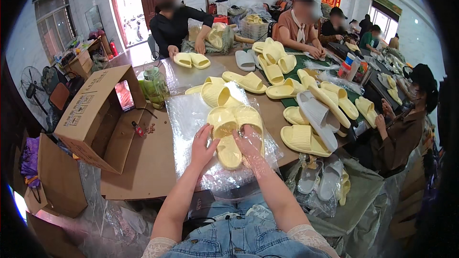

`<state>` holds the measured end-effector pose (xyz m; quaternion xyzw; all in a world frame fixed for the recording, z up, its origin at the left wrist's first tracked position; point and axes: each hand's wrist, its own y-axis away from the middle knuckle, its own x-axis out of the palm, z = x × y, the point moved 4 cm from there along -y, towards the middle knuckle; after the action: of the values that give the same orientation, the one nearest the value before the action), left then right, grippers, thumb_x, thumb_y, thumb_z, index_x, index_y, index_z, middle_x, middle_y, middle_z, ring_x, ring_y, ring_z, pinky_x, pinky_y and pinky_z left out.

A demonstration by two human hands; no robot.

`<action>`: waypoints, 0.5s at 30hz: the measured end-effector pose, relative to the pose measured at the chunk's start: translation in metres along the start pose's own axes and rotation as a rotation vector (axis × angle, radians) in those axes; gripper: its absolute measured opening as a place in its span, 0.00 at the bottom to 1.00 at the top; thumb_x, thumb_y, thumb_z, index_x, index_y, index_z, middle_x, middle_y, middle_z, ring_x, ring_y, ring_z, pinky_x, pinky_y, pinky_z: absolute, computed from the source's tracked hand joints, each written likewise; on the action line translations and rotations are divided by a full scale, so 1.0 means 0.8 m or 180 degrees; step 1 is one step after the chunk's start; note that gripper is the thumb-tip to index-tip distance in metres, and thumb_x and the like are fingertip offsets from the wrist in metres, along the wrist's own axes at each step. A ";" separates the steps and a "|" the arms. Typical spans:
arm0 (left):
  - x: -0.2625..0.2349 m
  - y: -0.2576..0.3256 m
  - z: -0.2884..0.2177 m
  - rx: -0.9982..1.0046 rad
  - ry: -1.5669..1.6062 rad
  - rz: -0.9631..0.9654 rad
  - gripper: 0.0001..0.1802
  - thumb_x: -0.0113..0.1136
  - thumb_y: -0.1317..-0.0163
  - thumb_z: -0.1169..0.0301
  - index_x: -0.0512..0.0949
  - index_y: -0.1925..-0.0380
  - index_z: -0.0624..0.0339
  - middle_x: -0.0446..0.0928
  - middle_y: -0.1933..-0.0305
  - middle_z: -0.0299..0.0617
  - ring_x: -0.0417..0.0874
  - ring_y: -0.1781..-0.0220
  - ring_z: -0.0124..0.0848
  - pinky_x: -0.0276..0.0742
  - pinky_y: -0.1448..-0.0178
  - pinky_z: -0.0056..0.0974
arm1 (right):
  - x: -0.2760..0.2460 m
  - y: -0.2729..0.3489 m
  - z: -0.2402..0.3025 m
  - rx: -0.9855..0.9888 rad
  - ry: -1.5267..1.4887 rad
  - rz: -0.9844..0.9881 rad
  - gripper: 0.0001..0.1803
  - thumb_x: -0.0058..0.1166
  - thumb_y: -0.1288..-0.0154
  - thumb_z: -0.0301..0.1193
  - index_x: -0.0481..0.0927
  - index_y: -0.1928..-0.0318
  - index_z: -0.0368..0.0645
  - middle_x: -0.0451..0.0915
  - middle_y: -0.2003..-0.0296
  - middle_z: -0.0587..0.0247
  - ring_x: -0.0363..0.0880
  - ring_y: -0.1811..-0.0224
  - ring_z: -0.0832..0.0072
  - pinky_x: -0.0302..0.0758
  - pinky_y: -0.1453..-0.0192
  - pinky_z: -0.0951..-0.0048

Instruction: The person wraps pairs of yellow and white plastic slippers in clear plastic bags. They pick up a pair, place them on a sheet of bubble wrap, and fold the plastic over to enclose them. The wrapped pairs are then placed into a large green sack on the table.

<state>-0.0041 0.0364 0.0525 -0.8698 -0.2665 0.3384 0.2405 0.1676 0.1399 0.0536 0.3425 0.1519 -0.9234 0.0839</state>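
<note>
A pair of pale yellow slippers lies on clear plastic bags in front of me: a left slipper (229, 155) and a right slipper (249, 114). My left hand (203, 148) rests against the outer side of the left slipper, its fingers spread. Between the two slippers, my right hand (248, 141) grips the right slipper near its strap; some fingertips are hidden. Clear plastic film (267, 155) glints around the slippers and over my right wrist. Just beyond them another yellow slipper (215, 94) lies on the bags.
An open cardboard box (91, 114) with a lit phone (125, 96) stands at left, near a green-filled jar (154, 86). Yellow and grey slippers (313, 114) pile up at right. Bagged slippers (319, 180) sit below the table edge (136, 196). Several people work around the tables.
</note>
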 end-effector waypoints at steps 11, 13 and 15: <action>0.003 0.001 0.004 0.0040 0.0008 -0.0061 0.30 0.68 0.43 0.64 0.74 0.40 0.59 0.73 0.35 0.54 0.74 0.35 0.50 0.70 0.32 0.47 | -0.007 0.005 0.006 0.0028 -0.0089 -0.0039 0.25 0.60 0.37 0.48 0.78 0.54 0.38 0.82 0.59 0.46 0.81 0.55 0.51 0.75 0.50 0.55; 0.001 0.003 0.008 -0.0026 0.0021 -0.0014 0.30 0.68 0.43 0.64 0.74 0.40 0.59 0.73 0.35 0.54 0.74 0.35 0.50 0.70 0.32 0.47 | -0.010 0.008 0.013 0.0073 -0.0148 0.0048 0.26 0.60 0.37 0.49 0.78 0.53 0.38 0.82 0.58 0.46 0.81 0.53 0.52 0.74 0.49 0.55; 0.001 0.004 0.006 0.0007 -0.0007 -0.0043 0.30 0.68 0.42 0.64 0.74 0.40 0.59 0.73 0.35 0.53 0.74 0.35 0.50 0.70 0.32 0.47 | -0.009 0.007 0.011 0.0118 -0.0080 0.0096 0.26 0.60 0.37 0.49 0.78 0.53 0.37 0.82 0.58 0.47 0.81 0.53 0.52 0.75 0.49 0.55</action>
<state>-0.0060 0.0360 0.0468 -0.8674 -0.2722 0.3381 0.2434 0.1688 0.1322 0.0638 0.3346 0.1285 -0.9289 0.0933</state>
